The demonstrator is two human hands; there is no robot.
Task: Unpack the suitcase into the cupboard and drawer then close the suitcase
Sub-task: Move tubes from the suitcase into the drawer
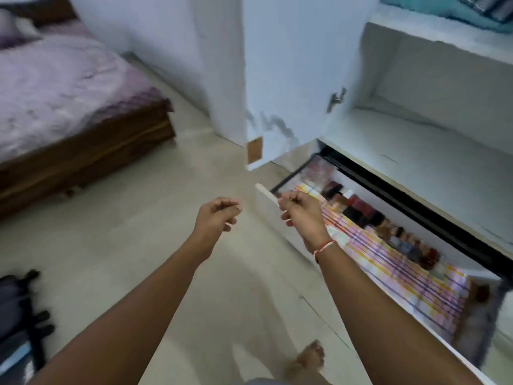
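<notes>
The whole frame is smeared by motion blur, so fine detail is lost. The floor (138,245), pale and bare, fills the centre. The bed (69,93), under a mauve cover on a dark wooden base, is cut off at the upper left. The white cupboard (291,79) is seen at the upper right with its door open; a bare shelf (430,151) is visible inside, and folded teal cloth (444,12) on the shelf above is cropped by the top edge. Below it, the drawer (266,201) is pulled out at the right, holding a striped cloth (402,268) and a row of small dark items too blurred to be named. The suitcase (16,323), dark, is cut off at the lower left edge; whether it is open cannot be told. The left hand (216,218) and right hand (302,212) are held out at mid-frame, fingers loosely curled together, nothing seen in either. A red thread (324,247) is worn on the right wrist. A bare foot (309,359) is seen at the bottom.
</notes>
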